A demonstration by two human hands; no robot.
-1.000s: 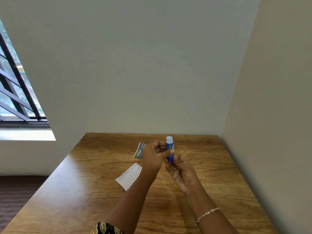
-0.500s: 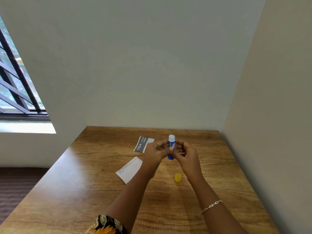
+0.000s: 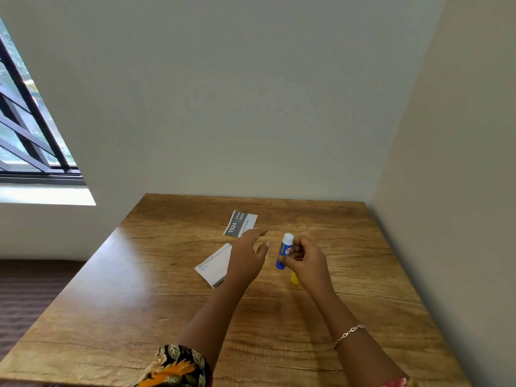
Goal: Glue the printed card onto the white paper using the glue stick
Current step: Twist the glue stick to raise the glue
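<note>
Glue stick point(image 3: 284, 251) upright above the wooden surface point(image 3: 156, 308), pinched at mid-barrel by the fingers point(image 3: 297, 251) of the right hand point(image 3: 305, 263); white glue tip exposed at top; yellow cap point(image 3: 294, 278) resting on the surface just below that hand. Left hand point(image 3: 247, 256) empty, fingers spread and loose, hovering between the white paper point(image 3: 213, 268) and the printed card point(image 3: 240, 223), partly covering the paper's right edge. Printed card flat on the surface at the far side, dark band reading "1524"; white paper flat nearer the body, apart from the card. Judged handling: stick light, rigid, smooth-walled, best held around the barrel, clear of the soft tip; card and paper thin, limp, liable to slide under the glue stroke, best pinned at an edge or corner with flat fingertips.
</note>
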